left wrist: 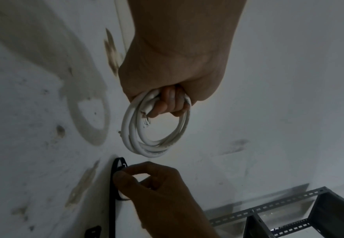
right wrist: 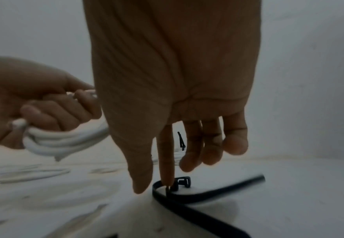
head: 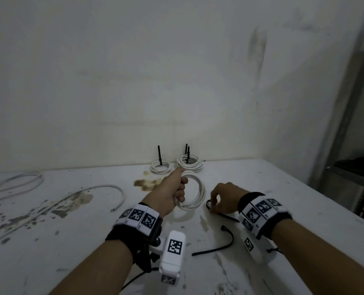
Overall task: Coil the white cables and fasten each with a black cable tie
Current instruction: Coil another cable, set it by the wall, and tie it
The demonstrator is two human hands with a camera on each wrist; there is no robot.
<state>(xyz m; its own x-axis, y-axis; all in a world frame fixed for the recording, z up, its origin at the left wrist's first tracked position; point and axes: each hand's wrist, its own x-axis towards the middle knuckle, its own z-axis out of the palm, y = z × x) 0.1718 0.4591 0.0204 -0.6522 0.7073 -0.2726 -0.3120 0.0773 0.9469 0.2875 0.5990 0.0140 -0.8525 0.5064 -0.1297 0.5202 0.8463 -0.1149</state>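
one springy white coil (head: 192, 193) sits clamped in the left hand (head: 172, 191); the right hand (head: 224, 198) reaches fingers apart for a light, stiff black tie (right wrist: 189, 195), best pinched near its head.

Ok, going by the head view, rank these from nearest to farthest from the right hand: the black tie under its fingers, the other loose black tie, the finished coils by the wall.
From the right hand:
1. Black tie at its fingertips, on the table.
2. Loose black tie, nearer the person, below the wrist.
3. Finished coils, far back by the wall.
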